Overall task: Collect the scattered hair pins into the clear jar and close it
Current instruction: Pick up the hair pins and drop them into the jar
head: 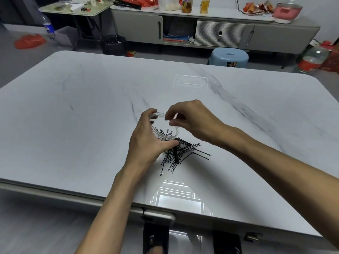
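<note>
A small clear jar (166, 132) stands open on the white marble table (73, 116), with a few black hair pins inside it. My left hand (146, 142) wraps around the jar's left side, thumb at the near rim. My right hand (192, 120) hovers just above the jar's mouth, fingertips pinched together; whether a pin is between them I cannot tell. A heap of black hair pins (181, 154) lies on the table right in front of the jar, touching its base. No lid is visible.
The table's near edge (128, 202) runs below my forearms. Beyond the far edge stand a blue stool (229, 56), a black bin (113, 44) and a long grey sideboard (220, 32) with food packets and jars on top.
</note>
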A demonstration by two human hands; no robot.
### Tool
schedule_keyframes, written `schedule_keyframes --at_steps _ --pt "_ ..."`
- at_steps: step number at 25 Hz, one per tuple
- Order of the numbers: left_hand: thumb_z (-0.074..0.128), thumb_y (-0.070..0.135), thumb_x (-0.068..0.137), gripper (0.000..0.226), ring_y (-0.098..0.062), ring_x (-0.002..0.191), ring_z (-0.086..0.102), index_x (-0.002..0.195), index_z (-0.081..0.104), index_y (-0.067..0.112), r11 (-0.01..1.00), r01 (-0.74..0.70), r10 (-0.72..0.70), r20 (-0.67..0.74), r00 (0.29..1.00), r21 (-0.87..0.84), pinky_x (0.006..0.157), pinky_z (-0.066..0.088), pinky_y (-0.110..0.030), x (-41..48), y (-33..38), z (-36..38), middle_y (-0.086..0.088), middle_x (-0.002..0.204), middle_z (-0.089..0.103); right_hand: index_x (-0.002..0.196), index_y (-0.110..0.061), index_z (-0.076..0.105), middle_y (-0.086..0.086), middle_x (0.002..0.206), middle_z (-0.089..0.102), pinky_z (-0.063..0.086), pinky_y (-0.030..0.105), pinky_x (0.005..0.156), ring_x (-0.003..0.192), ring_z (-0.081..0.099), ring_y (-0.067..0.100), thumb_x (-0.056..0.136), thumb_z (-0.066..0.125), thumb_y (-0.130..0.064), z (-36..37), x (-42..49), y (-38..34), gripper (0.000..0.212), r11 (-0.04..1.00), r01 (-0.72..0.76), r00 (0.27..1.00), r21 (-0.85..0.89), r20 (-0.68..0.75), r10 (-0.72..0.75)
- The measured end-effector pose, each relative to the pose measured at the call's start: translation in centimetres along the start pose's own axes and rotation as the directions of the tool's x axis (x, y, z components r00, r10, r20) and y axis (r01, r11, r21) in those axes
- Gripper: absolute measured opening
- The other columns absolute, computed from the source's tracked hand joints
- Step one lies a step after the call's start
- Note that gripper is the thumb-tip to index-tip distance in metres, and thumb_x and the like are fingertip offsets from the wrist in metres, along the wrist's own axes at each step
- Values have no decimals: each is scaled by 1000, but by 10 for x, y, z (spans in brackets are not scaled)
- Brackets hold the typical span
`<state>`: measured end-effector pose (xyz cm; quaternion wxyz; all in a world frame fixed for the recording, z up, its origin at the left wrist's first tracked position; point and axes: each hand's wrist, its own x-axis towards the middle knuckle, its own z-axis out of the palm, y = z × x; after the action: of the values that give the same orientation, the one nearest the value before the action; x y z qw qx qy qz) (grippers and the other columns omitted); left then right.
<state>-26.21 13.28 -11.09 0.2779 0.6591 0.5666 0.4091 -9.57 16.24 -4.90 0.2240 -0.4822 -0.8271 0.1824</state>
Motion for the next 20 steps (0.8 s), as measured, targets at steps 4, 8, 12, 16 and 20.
schedule_keyframes --at_steps 4,8,12,16,20 --pt "91 38 51 98 -6 108 51 134 38 31 1000 8 -8 -28 1000 1 87 40 -22 0 -2 -5 15 123 52 74 -18 70 -6 68 69 47 24 63 64 62 9 76 76 -22 -4 -27 36 7 947 -322 946 6 -42 321" --pt "91 37 53 98 -7 110 52 134 38 30 1000 9 -9 -31 999 -10 89 41 -24 -1 -1 -5 13 125 52 78 -20 68 -4 78 68 46 28 65 76 62 19 68 81 -33 20 -74 55 20 843 -480 836 -243 165 524" --pt "91 37 53 98 -8 111 52 135 38 29 1000 12 -12 -30 999 -12 90 42 -26 -1 0 -4 12 126 53 82 -13 61 3 88 65 43 32 65 85 59 27 82 57 -8 40 -94 53 7 849 -397 906 -349 1 423" --pt "91 37 53 98 -9 110 52 135 38 29 1000 7 -7 -23 1000 -5 89 41 -24 -2 1 -3 11 126 53 97 -12 45 12 104 55 29 33 63 95 53 29 82 40 5 49 -94 45 23 715 -269 898 -646 101 429" --pt "91 38 52 99 -8 110 51 135 38 30 1000 9 -9 -22 1000 -8 88 40 -23 0 0 -3 12 125 53 93 -13 48 6 87 61 38 36 62 77 54 31 82 45 2 20 -81 40 18 895 -320 947 -310 -106 302"
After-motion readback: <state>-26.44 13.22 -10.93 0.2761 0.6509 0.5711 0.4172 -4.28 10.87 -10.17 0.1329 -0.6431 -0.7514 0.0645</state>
